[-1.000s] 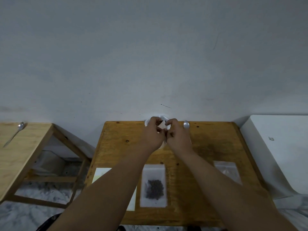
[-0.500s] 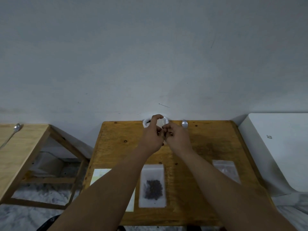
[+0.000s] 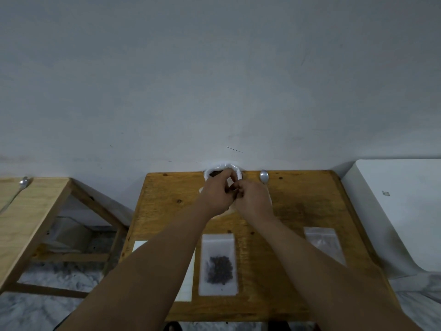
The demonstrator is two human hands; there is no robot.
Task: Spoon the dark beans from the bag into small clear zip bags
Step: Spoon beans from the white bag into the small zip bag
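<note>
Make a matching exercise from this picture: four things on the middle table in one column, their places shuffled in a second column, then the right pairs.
Things
1. filled zip bag
2. empty zip bag
3. white bag
4. sheet of paper

Places on the table
a. near left corner
b. middle of the far edge
c. middle of the near edge
d. right side

Pairs: 1-c, 2-d, 3-b, 4-a

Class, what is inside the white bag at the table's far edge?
The white bag shows dark beans at its mouth. The left hand and right hand cover the rest, hiding its fill.
</note>
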